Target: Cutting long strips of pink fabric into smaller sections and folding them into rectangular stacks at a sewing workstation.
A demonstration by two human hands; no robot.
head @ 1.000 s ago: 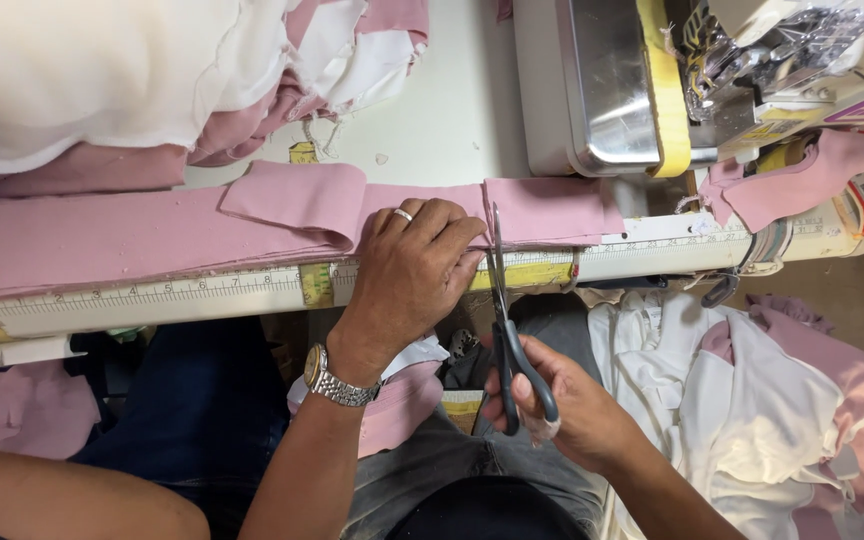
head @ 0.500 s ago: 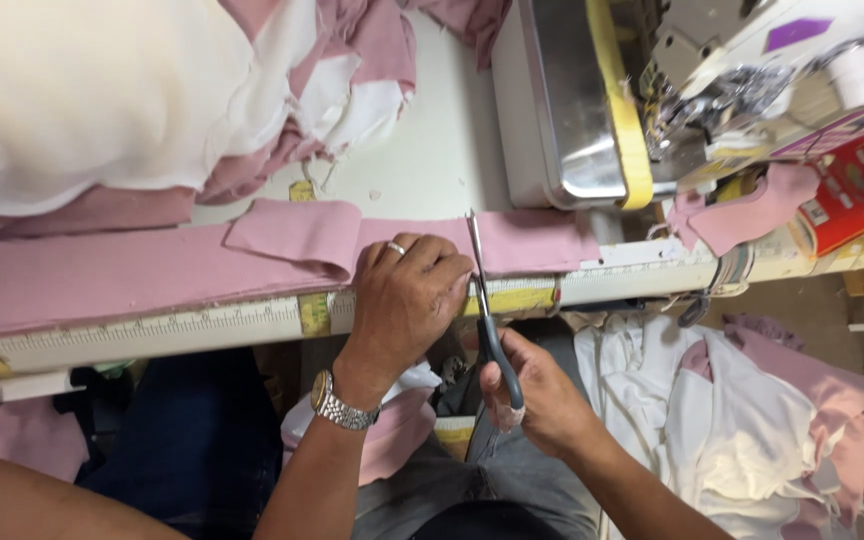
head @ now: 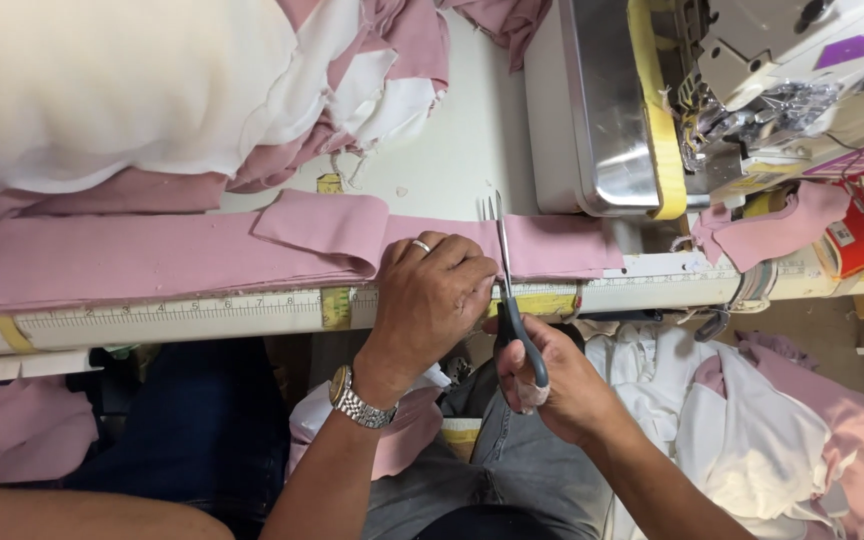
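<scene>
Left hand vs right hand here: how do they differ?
The left hand lies flat, pressing the pink fabric strip; the right hand grips the scissors. The left wears a ring and a wristwatch; the right shows neither. Both sit at the table edge.

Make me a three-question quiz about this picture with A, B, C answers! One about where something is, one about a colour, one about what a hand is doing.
1. Where is the sewing machine?
A. upper right of the table
B. on the floor
C. lower left of the table

2. What colour is the fabric strip on the table edge?
A. green
B. dusty pink
C. black

3. What is the right hand doing?
A. lying empty
B. holding scissors
C. holding a cup

Answers: 1 A, it fills the top right corner. 2 B, the strip along the ruler is pink. 3 B, its fingers are through the scissor handles, blades over the strip beside the left hand.
</scene>
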